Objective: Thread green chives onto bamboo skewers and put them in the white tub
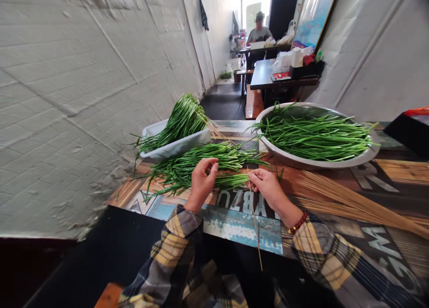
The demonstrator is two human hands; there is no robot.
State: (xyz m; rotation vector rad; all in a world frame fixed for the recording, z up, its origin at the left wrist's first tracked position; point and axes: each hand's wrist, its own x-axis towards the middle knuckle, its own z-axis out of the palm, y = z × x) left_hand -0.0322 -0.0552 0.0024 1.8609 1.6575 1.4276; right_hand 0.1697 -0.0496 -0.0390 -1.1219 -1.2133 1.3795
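My right hand (266, 186) is closed in a pinch on a thin bamboo skewer (254, 216), which slants down past the table's front edge. Pale cut ends of garlic chives (237, 180) meet the skewer at those fingertips. Over the loose pile of chives (201, 158), my left hand (203, 179) has its fingers loosely curled, with the thumb slightly apart; nothing shows between them. Behind the pile, a white tray (177, 145) holds chives threaded on skewers (187, 114), whose sticks point right. A large metal basin (321, 164) of loose chives (315, 136) stands back right.
A bundle of bare skewers (362, 201) lies on the patterned tabletop (241, 230) at right. A black box (409, 131) sits at the right edge. White brick wall (67, 111) borders the left. Farther off, a person (259, 33) sits behind other tables (264, 73).
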